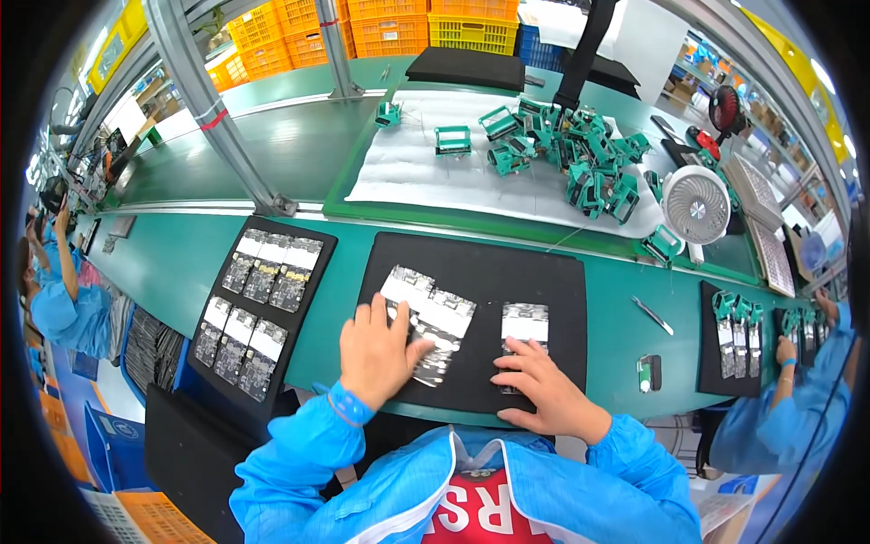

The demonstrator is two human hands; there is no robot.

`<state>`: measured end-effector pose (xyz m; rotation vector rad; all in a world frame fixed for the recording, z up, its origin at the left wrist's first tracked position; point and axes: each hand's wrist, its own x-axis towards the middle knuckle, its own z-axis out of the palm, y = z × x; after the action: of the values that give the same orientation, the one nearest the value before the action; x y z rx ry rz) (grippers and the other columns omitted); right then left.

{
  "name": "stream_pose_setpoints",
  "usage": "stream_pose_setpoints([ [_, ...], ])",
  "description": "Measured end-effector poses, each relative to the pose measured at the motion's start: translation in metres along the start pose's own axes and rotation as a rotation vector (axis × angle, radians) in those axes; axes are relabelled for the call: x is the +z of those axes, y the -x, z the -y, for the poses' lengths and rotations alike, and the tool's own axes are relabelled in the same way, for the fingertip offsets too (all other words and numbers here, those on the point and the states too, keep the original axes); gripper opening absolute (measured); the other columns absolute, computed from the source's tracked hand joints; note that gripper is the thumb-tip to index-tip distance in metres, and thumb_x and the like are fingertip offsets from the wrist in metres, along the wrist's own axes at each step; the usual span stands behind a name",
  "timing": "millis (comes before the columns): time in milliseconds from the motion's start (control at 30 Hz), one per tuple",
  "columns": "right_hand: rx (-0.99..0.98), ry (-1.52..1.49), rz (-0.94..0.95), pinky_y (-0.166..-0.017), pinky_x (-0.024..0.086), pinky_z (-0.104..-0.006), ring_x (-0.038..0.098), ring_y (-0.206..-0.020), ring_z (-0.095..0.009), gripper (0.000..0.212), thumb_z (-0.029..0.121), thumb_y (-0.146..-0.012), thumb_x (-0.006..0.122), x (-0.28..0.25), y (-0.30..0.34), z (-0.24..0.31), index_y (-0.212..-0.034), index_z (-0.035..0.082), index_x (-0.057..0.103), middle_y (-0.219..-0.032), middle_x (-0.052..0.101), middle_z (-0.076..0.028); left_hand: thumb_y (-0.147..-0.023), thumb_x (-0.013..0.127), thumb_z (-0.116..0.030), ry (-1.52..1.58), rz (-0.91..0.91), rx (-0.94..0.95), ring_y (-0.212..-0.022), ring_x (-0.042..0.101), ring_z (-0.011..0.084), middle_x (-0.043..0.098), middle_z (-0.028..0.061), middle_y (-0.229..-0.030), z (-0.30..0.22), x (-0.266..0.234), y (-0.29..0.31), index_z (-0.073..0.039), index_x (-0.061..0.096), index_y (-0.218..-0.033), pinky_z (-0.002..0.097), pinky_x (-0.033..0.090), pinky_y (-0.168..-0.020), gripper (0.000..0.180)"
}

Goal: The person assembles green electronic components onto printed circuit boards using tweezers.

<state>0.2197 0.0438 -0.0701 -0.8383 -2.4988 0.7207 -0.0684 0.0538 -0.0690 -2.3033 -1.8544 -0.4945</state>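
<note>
A black foam mat (480, 263) lies in front of me with circuit boards on it, each partly white. My left hand (376, 354) has its fingers spread at the near left edge of two boards; one is a tilted board (444, 326), the other a board (408, 286) beside and beyond it. They overlap or touch and look slightly blurred. Over the near part of a single board (525, 319), my right hand (548, 390) rests with fingers stretched and apart, thumb toward me. Fingertips of both hands seem to touch the boards.
A second black mat (245, 308) at left carries two rows of boards. Beyond, green plastic fixtures (589, 154) pile on white foam, beside a white fan (696, 207). Tweezers (652, 315) and a small green-and-black part (649, 373) lie right. A co-worker's hand (786, 351) is far right.
</note>
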Motion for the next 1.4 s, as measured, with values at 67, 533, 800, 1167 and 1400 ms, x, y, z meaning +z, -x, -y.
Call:
stream_pose_setpoints([
  [67,-0.024,-0.107,-0.019,-0.118,0.027,-0.0590,0.040,-0.140,-0.040,0.050,0.021,-0.081,0.080,-0.001,-0.002,-0.001,-0.125,0.010,0.060,-0.136,0.054,-0.014,-0.083,0.072,-0.044,0.039,-0.039,0.094,-0.087,0.056,0.0299,0.059,0.0185,-0.115,-0.014,-0.006,0.019,-0.004,0.065,-0.120,0.0407,0.046,-0.067,0.055],
  [533,0.674,0.659,-0.609,-0.081,0.045,-0.0452,0.056,-0.095,-0.034,0.019,0.013,-0.083,0.073,-0.088,0.119,-0.149,-0.094,0.006,0.060,-0.098,0.059,-0.012,-0.083,0.074,-0.043,0.549,0.014,0.436,-0.139,0.040,0.0393,0.047,0.0177,-0.146,-0.081,0.026,0.011,-0.015,0.059,-0.136,0.0588,0.032,-0.112,0.061],
  [800,0.623,0.535,-0.670,-0.062,0.048,-0.0445,0.063,-0.071,-0.034,0.019,0.017,-0.089,0.071,-0.080,0.059,-0.083,-0.100,0.009,0.058,-0.080,0.065,-0.014,-0.086,0.072,-0.043,0.543,0.030,0.407,-0.140,0.039,0.0390,0.047,0.0151,-0.148,-0.089,0.045,0.008,-0.018,0.059,-0.137,0.0563,0.032,-0.114,0.058],
  [1167,0.377,0.593,-0.300,-0.056,0.048,-0.0424,0.065,-0.062,-0.029,0.015,0.023,-0.087,0.071,-0.015,-0.024,-0.005,-0.091,0.012,0.061,-0.068,0.065,-0.008,-0.084,0.074,-0.039,0.582,0.012,0.391,-0.137,0.042,0.0397,0.051,0.0177,-0.144,-0.089,0.042,0.006,-0.013,0.062,-0.132,0.0548,0.033,-0.113,0.055],
  [1400,0.472,0.569,-0.309,-0.054,0.049,-0.0416,0.067,-0.061,-0.029,0.014,0.020,-0.090,0.067,-0.007,-0.030,0.001,-0.097,0.010,0.060,-0.070,0.068,-0.008,-0.083,0.075,-0.041,0.571,0.001,0.387,-0.137,0.043,0.0401,0.052,0.0170,-0.142,-0.088,0.045,0.008,-0.013,0.063,-0.131,0.0559,0.034,-0.112,0.057],
])
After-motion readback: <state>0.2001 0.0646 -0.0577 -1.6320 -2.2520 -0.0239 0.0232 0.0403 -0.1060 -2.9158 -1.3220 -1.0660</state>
